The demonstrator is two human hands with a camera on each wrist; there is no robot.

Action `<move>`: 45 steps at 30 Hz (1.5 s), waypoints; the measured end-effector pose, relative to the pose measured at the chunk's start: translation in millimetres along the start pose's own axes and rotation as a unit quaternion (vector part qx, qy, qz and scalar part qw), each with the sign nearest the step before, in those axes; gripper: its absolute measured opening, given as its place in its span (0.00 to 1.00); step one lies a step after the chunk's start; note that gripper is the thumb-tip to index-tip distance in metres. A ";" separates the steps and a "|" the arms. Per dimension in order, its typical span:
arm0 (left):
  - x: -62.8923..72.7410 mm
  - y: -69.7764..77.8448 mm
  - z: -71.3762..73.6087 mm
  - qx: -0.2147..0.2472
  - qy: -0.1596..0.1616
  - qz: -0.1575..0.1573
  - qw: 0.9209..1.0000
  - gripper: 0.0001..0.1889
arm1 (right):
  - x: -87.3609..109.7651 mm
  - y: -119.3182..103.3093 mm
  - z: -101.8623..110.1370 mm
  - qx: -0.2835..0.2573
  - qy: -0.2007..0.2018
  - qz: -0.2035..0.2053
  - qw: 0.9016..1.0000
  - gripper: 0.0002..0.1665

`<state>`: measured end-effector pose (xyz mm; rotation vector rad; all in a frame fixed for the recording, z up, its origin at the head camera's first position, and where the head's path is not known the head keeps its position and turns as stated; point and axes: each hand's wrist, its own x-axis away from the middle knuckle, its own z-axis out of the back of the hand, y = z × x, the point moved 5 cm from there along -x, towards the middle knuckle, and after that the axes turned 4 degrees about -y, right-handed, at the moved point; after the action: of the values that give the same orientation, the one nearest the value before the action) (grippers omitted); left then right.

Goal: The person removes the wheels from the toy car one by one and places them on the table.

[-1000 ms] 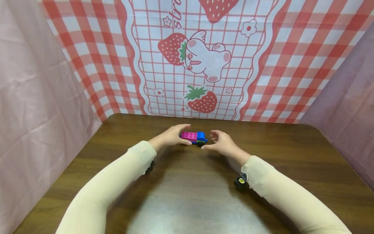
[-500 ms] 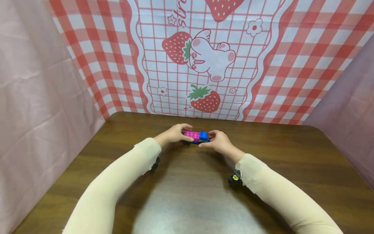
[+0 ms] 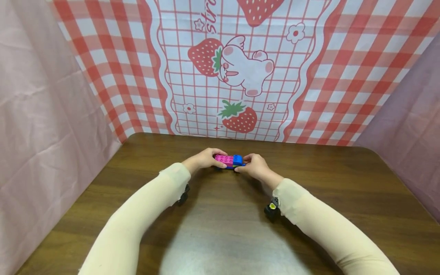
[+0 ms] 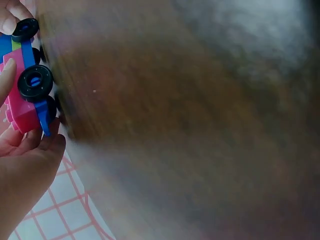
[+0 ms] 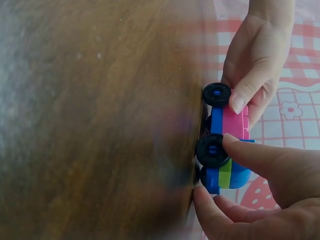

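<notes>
A toy car (image 3: 225,160) built of bricks stands on the wooden table, close to its far side. Its pink brick (image 5: 233,122) and rounded blue brick (image 3: 238,160) sit over a blue wheeled base, with a lime green piece (image 5: 225,175) near the front and black wheels (image 4: 35,83). My left hand (image 3: 205,157) grips the pink end, thumb on the near side and fingers behind. At the blue end, my right hand (image 3: 258,167) holds the car, its thumb by a wheel and its fingers around the front. The far-side fingertips are partly hidden.
The brown wooden table (image 3: 220,217) spreads toward me. Behind it hangs a red-and-white checked cloth (image 3: 347,88) with strawberries, and pink curtains (image 3: 44,114) flank both sides. A small dark camera (image 3: 272,209) sits under the right wrist.
My right hand has moved left from beside the car onto its blue front end. The fingers of my left hand have closed in on the pink end.
</notes>
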<state>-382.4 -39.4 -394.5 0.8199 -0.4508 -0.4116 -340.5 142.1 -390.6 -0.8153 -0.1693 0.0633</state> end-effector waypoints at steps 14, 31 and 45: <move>-2.0 3.0 -4.3 -0.024 -0.025 -0.012 0.999 0.27 | -0.8 2.0 0.7 -0.009 0.000 -0.004 1.000 0.31; 4.9 21.4 1.7 -0.053 0.001 -0.050 0.997 0.21 | 3.2 -3.8 12.1 -0.046 0.013 0.008 0.999 0.28; 22.5 47.6 14.6 -0.054 -0.018 -0.072 0.996 0.22 | 22.1 -32.3 40.7 -0.053 0.027 0.043 0.997 0.25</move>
<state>-363.1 -30.4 -344.1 0.7434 -0.4013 -0.5795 -326.1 152.0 -336.9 -0.9284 -0.0880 0.1136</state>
